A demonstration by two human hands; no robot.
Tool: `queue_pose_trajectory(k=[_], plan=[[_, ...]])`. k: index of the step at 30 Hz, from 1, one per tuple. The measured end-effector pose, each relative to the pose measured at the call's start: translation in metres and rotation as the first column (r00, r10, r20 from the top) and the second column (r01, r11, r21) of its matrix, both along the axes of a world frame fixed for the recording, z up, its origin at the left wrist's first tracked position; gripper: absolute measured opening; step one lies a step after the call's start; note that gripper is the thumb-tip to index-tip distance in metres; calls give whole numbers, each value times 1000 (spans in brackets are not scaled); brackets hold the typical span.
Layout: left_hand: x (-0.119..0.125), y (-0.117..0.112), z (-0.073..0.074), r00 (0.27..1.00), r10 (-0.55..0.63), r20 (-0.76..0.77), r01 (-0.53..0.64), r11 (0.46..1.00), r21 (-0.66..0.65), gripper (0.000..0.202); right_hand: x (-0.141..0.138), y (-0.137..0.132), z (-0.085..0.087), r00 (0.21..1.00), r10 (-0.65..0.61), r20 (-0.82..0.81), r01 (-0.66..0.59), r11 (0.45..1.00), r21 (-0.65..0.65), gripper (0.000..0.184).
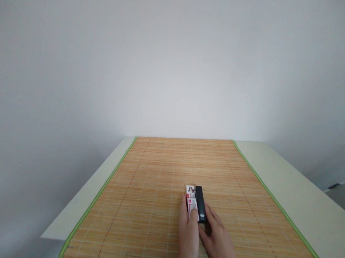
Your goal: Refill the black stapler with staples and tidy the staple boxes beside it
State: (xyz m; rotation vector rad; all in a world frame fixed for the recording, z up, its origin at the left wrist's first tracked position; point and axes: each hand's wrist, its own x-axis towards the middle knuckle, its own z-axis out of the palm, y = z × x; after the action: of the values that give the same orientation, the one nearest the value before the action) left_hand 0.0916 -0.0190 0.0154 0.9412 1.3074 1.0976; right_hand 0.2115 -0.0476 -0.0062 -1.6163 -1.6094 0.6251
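A black stapler (200, 204) lies lengthwise on the bamboo mat (152, 184), with pale lettering at its near end. Along its left side sit two small white-and-red boxes: the nearer box (193, 205) and, just beyond it, a box with a dark picture (190, 190). My left hand (189, 232) grips the nearer box, thumb on top and fingers down its left side. Against the near right end of the stapler, my right hand (216, 234) is curled with its fingers closed in on it. The undersides of the stapler and boxes are hidden.
The mat has green edging (268, 191) on both sides and covers the middle of a pale table (297, 184). A plain wall (175, 67) rises behind the table. A small dark item (334, 186) is on the floor at the right.
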Motion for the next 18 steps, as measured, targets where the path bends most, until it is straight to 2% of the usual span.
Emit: queue_pose_trajectory(k=[3, 6, 13, 18], plan=[[14, -2, 6, 998, 34, 53, -35, 999, 13, 68, 14, 1, 1, 999, 22, 46, -23, 1000, 20, 62], [34, 0, 12, 997, 5, 77, -6, 1000, 15, 72, 43, 5, 4, 996, 33, 78, -36, 999, 37, 60], [98, 22, 28, 955, -192, 227, 186, 981, 46, 72, 140, 14, 14, 987, 13, 161, -18, 1000, 26, 61], [134, 34, 35, 856, -285, 432, 302, 953, 31, 79, 189, 14, 13, 982, -5, 190, 6, 1000, 0, 64]])
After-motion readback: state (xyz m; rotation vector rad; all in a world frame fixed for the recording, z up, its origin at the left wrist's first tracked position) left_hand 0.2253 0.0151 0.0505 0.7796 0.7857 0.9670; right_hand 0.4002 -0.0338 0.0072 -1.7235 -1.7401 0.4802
